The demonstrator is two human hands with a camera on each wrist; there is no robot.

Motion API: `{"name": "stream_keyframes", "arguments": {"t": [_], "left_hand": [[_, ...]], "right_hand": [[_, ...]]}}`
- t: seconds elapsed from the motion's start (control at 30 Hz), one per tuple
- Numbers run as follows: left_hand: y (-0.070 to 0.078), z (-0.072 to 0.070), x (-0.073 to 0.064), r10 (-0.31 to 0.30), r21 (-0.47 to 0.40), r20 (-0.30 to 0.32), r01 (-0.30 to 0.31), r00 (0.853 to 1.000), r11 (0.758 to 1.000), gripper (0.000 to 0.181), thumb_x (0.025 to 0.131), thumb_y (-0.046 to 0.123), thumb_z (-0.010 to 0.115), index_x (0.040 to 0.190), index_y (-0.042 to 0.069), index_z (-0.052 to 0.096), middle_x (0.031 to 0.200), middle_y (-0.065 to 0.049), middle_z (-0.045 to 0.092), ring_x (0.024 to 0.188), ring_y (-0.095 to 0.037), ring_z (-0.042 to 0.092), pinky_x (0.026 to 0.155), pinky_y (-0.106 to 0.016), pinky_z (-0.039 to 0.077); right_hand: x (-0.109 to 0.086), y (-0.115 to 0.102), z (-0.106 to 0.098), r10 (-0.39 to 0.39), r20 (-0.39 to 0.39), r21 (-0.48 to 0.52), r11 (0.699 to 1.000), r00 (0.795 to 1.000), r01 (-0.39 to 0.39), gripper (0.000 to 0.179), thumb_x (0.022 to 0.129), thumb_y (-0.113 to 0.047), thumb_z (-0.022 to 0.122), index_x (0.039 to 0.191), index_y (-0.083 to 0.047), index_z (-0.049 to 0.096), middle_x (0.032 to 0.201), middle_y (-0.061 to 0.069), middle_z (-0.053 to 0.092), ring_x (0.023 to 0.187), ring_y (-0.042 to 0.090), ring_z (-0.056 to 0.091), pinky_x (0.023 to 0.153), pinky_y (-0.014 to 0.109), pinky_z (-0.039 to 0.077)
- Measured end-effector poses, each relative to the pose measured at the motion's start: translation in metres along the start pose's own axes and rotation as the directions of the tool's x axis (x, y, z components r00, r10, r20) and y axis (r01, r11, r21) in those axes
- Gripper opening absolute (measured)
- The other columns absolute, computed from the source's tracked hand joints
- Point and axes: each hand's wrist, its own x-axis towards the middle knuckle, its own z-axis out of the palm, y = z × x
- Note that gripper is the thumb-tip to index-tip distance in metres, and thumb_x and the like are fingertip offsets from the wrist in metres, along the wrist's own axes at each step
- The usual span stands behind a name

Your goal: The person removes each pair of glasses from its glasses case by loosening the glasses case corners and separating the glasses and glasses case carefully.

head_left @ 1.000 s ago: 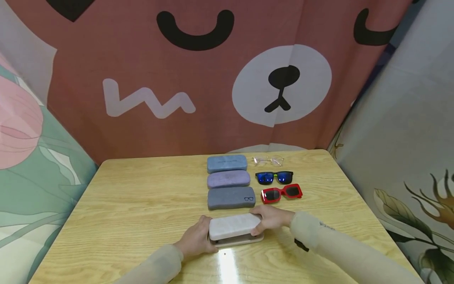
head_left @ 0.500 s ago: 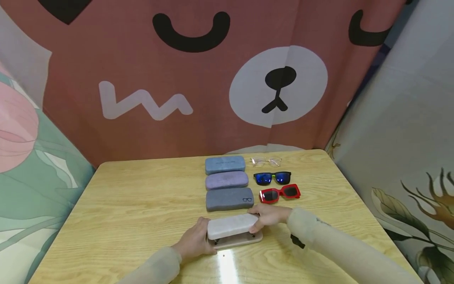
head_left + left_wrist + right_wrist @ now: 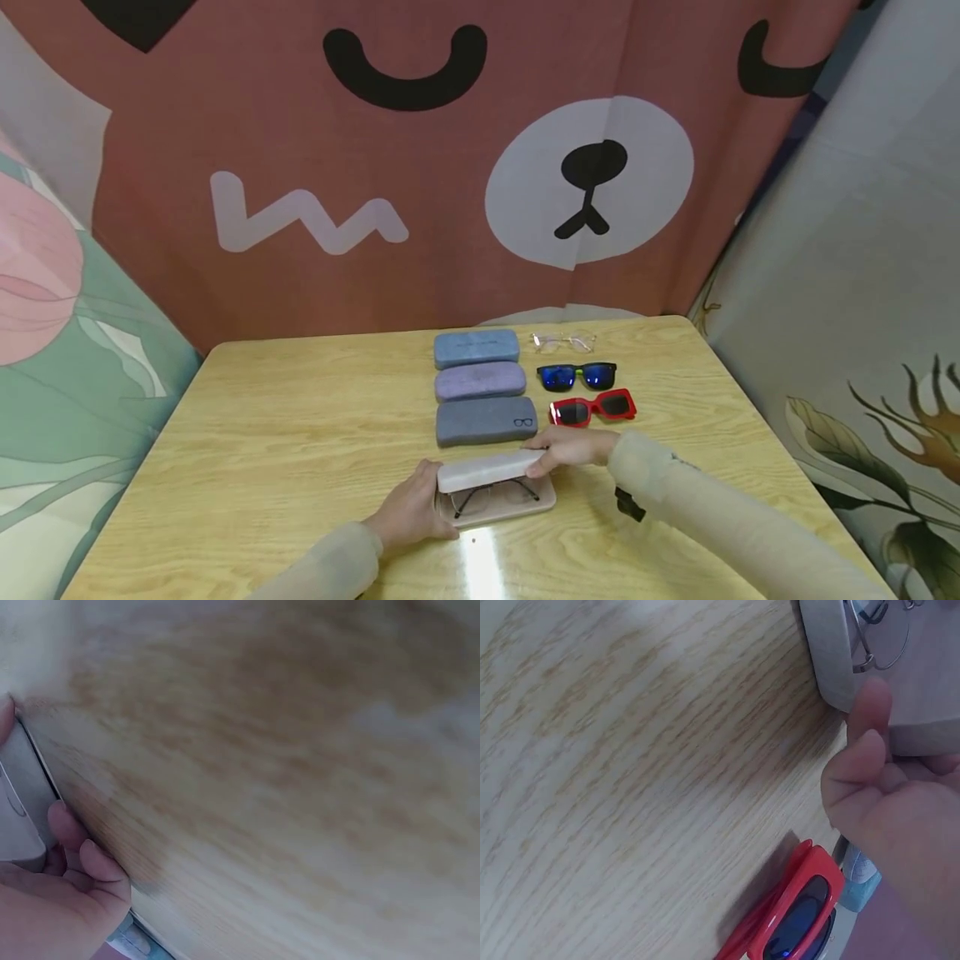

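A white glasses case (image 3: 480, 474) lies near the middle front of the table in the head view, its lid partly raised. Inside, a pair of glasses with thin dark temples (image 3: 472, 493) shows under the lid; their wire frame (image 3: 865, 656) shows in the right wrist view. My left hand (image 3: 411, 507) grips the left end of the case, thumb at the back corner and fingers at the front. With my right hand (image 3: 567, 447) I hold the lid at its right end. The left wrist view catches the left hand's curled fingers (image 3: 69, 825) against the case edge.
Behind the white case stand a grey case (image 3: 480, 421), a purple case (image 3: 480, 381) and a blue case (image 3: 476, 347) in a column. Right of them lie red sunglasses (image 3: 597, 402), blue-lensed sunglasses (image 3: 557, 377) and clear glasses (image 3: 548, 340). A printed curtain (image 3: 337, 283) hangs behind the table.
The lid of the white case has tilted further up and back, and the glasses inside have come into view. My right hand has risen slightly with the lid; the left keeps its grip.
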Motion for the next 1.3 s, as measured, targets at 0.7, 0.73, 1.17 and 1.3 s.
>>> {"name": "stream_keyframes", "arguments": {"t": [0.7, 0.73, 1.17, 1.3], "left_hand": [[-0.001, -0.003, 0.003, -0.051, -0.035, 0.052, 0.053, 0.997, 0.998, 0.1, 0.057, 0.03, 0.093, 0.133, -0.01, 0.043, 0.113, -0.015, 0.053, 0.102, -0.033, 0.057, 0.096, -0.051, 0.045], [-0.002, -0.003, 0.002, -0.051, -0.03, 0.051, 0.053, 0.997, 0.998, 0.1, 0.057, 0.031, 0.093, 0.133, -0.011, 0.043, 0.112, -0.015, 0.053, 0.102, -0.033, 0.057, 0.096, -0.051, 0.045], [-0.006, -0.002, 0.005, -0.069, -0.035, 0.066, 0.071, 0.995, 0.997, 0.101, 0.055, 0.034, 0.093, 0.131, -0.011, 0.044, 0.11, -0.014, 0.053, 0.099, -0.032, 0.058, 0.095, -0.05, 0.047], [-0.006, -0.003, 0.006, -0.075, -0.038, 0.072, 0.077, 0.995, 0.996, 0.1, 0.055, 0.033, 0.094, 0.131, -0.01, 0.044, 0.106, -0.011, 0.051, 0.095, -0.028, 0.058, 0.094, -0.048, 0.047]], "right_hand": [[-0.019, -0.006, 0.03, 0.006, -0.433, 0.02, 1.0, 0.901, 0.003, 0.062, 0.094, -0.039, 0.062, 0.137, 0.004, 0.05, 0.139, 0.025, 0.048, 0.129, 0.043, 0.042, 0.103, 0.06, 0.035], [-0.02, -0.007, 0.032, 0.009, -0.454, 0.008, 1.0, 0.891, -0.007, 0.062, 0.094, -0.04, 0.062, 0.138, 0.002, 0.051, 0.14, 0.025, 0.047, 0.13, 0.043, 0.041, 0.103, 0.06, 0.034], [-0.03, -0.017, 0.059, -0.434, -0.714, -0.471, 0.878, 0.55, 0.081, 0.03, 0.082, -0.005, 0.075, 0.11, 0.002, 0.066, 0.108, 0.01, 0.059, 0.1, 0.026, 0.057, 0.085, 0.044, 0.052], [-0.028, -0.016, 0.067, -0.629, -0.638, -0.643, 0.752, 0.443, 0.142, 0.029, 0.073, 0.003, 0.078, 0.099, 0.0, 0.068, 0.098, 0.007, 0.061, 0.089, 0.02, 0.058, 0.077, 0.036, 0.053]]}}
